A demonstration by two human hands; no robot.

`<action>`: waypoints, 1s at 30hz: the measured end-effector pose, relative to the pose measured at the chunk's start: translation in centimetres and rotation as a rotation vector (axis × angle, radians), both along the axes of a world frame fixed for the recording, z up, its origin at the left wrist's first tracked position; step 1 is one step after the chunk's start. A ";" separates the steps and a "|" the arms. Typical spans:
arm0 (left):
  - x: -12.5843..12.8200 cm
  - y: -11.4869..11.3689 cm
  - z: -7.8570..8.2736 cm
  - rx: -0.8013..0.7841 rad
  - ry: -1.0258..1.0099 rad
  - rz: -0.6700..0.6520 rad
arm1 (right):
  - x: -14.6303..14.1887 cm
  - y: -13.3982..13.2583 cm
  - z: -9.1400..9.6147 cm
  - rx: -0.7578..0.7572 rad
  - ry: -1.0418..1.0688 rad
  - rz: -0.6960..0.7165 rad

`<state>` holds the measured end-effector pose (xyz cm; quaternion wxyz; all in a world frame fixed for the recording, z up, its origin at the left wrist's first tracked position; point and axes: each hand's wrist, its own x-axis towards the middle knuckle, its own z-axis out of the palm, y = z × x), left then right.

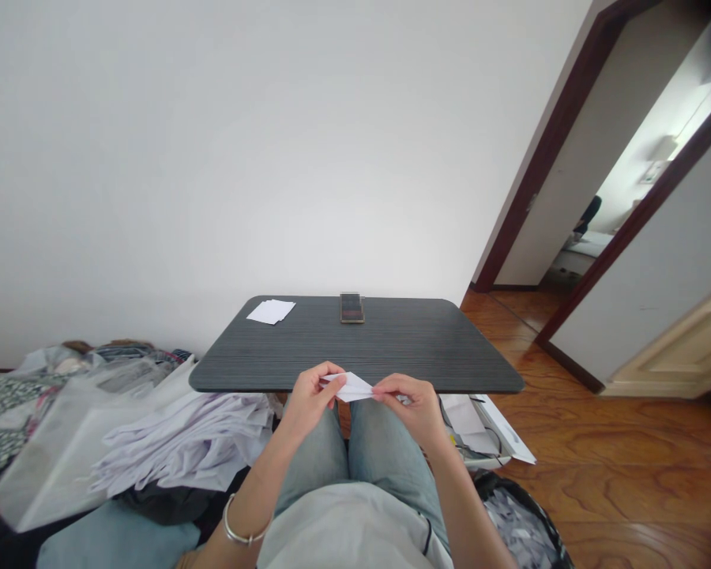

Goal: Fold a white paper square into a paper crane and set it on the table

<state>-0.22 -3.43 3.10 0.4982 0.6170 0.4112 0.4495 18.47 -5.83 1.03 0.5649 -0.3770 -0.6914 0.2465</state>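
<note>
Fingers [330,386] of the left hand [308,403] and the right hand [408,407] pinch opposite ends of a pointed piece of folded white paper [349,387], which sits between both thumbs and forefingers, held over the near edge of a dark wood-grain tabletop [355,348]

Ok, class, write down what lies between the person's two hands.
A folded white paper lies there, pinched between the left hand and right hand, as the head view shows.
</note>
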 end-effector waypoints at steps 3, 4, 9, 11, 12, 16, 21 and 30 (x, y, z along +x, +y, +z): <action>-0.2 0.1 -0.1 0.006 0.012 -0.012 | 0.1 0.1 -0.2 -0.017 -0.002 -0.013; -0.3 0.2 -0.1 0.010 0.017 -0.018 | 0.1 0.1 -0.2 -0.004 -0.005 -0.024; -0.5 0.4 -0.3 0.018 0.028 -0.027 | 0.1 0.0 0.0 0.124 -0.076 -0.025; -0.4 0.4 -0.3 0.012 0.027 -0.026 | 0.1 0.0 0.1 0.144 -0.102 -0.023; -0.4 0.4 -0.3 0.008 0.026 -0.026 | 0.2 0.0 0.1 0.148 -0.114 -0.025; -0.3 0.4 -0.3 -0.005 0.023 -0.036 | 0.3 0.1 0.0 0.176 -0.151 -0.034; -0.4 0.5 -0.4 -0.010 0.024 -0.042 | 0.3 0.1 -0.1 0.174 -0.152 -0.022; -0.3 0.2 -0.3 0.015 -0.057 -0.090 | 0.3 0.3 -0.6 0.126 -0.059 -0.036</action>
